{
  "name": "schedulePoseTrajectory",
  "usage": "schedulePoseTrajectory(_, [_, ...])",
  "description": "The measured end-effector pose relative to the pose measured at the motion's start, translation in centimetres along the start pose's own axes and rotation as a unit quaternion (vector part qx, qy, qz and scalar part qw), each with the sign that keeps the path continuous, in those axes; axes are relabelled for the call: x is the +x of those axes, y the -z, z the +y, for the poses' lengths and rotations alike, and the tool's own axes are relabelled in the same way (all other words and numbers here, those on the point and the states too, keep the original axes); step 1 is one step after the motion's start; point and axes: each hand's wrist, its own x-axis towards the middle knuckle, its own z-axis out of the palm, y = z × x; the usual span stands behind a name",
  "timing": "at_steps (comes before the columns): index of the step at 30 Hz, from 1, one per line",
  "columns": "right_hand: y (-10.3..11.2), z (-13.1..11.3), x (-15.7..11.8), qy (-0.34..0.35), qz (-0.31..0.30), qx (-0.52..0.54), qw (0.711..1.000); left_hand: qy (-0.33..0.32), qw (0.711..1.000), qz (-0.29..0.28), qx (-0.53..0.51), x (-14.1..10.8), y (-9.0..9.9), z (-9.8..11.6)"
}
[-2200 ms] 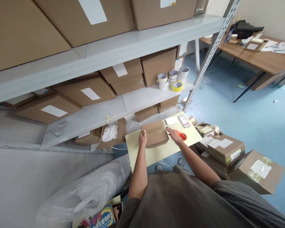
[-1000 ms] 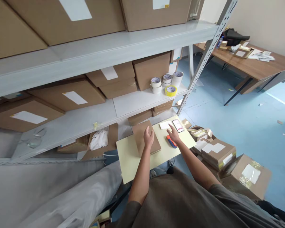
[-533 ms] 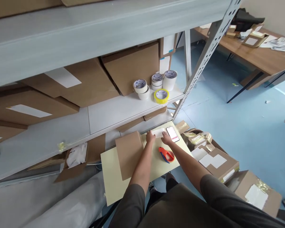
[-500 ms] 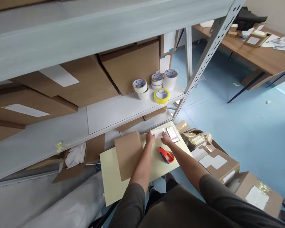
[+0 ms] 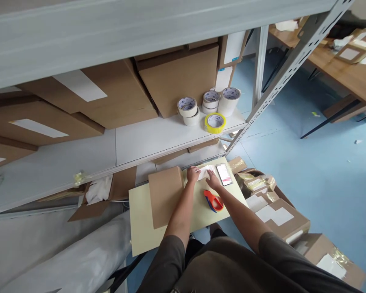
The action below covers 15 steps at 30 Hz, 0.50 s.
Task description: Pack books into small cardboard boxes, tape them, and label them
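My left hand (image 5: 193, 174) is closed on the left edge of a sheet of white paper (image 5: 203, 173), which it lifts slightly. My right hand (image 5: 212, 180) rests on the paper's right part, thumb and fingers apart. Both are over the far end of a pale yellow tabletop (image 5: 140, 219). To the right of the paper lies a phone (image 5: 224, 174) with a lit, partly blurred screen. An orange-red tape dispenser (image 5: 213, 201) with a blue part lies below my right hand. Beside my left forearm is a brown cardboard box (image 5: 164, 197).
Ahead, a grey metal shelf (image 5: 146, 140) holds large cartons (image 5: 183, 77), several white tape rolls (image 5: 228, 101) and a yellow tape roll (image 5: 215, 123). Taped parcels (image 5: 276, 215) are piled right of the table. A wooden desk (image 5: 347, 73) stands farther back.
The view has shifted, so the shelf goods appear farther right. My left hand has raised the paper's left edge, and the fingers of my right hand lie farther over the paper.
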Motion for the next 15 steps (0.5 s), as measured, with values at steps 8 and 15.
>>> schedulePoseTrajectory(8, [2.4,-0.6,-0.8,-0.026,0.160,0.194,0.967,-0.048,0.998,-0.024,-0.034,-1.7,3.1,1.6])
schedulePoseTrajectory(15, [5.3,-1.4,-2.2,0.001,0.167,0.286,0.944,-0.131,0.991,0.009,-0.018,-4.7,5.5,3.5])
